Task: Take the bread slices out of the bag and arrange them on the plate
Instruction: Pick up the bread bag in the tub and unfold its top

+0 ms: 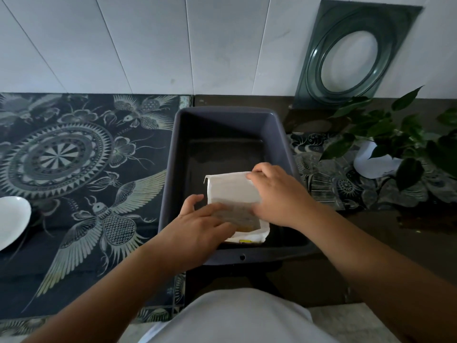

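Observation:
A white paper bread bag [232, 191] with a clear window lies in the near part of a dark grey plastic tub [222, 120]. Brown bread [243, 220] shows through the window. My left hand [200, 226] rests on the bag's near left side, fingers laid over the window. My right hand [279, 194] grips the bag's right edge near its folded top. A white plate [11, 221] sits at the far left edge of the view, only partly visible and apart from the tub.
A dark patterned cloth [81, 169] covers the counter left of the tub. A leafy green plant [405, 137] in a white pot [373, 164] stands at the right. A dark glass panel [351, 55] with an oval hole leans against the white tiled wall.

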